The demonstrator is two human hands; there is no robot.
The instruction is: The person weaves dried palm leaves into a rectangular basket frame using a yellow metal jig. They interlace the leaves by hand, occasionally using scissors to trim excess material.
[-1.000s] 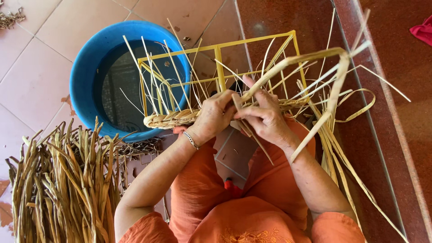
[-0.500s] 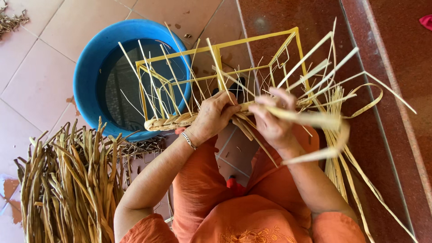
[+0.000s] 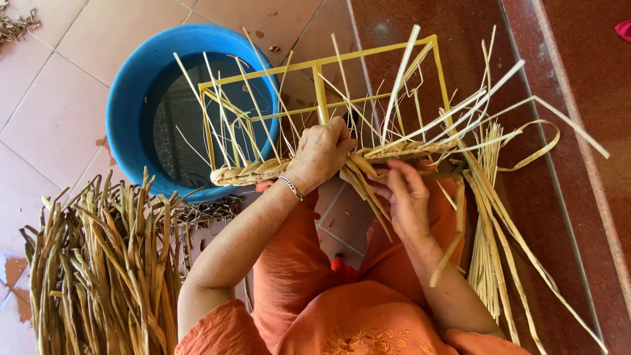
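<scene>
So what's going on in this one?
A person in orange clothes sits on a tiled floor, weaving straw strips onto a yellow wire frame. The left hand grips the braided edge along the frame's near side, while the right hand pinches loose strips beside it. Only that near edge is braided; many strips stick out unwoven. A blue tub sits behind the frame, and a bundle of dried stalks lies to the left.

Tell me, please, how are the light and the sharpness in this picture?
Head view: soft, even daylight, no hard shadows. The left hand, the right hand and the yellow frame look sharp. A faint sheen lies on the dark red floor.
</scene>
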